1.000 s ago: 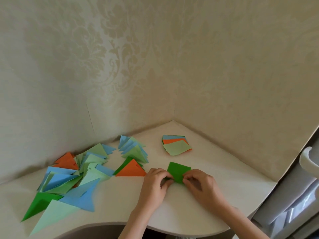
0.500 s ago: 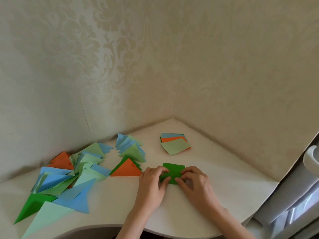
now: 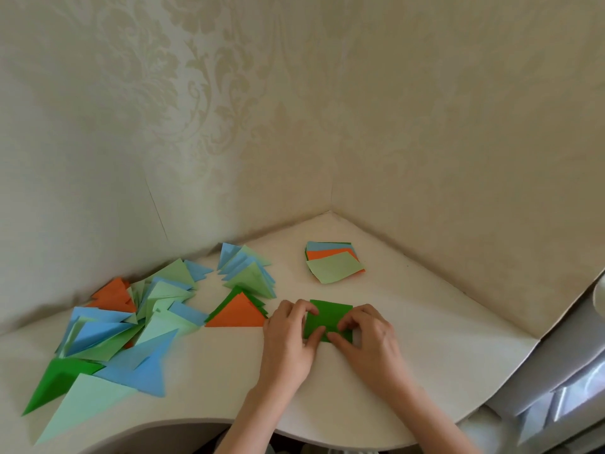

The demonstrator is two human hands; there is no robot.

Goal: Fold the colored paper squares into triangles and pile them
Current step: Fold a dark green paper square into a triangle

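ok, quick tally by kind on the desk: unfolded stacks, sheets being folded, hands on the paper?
Stack of unfolded squares: 1
Dark green sheet being folded: 1
Hands pinching that sheet, left hand and right hand: 2
Total: 4
The folded triangles overlap too much for an exact count.
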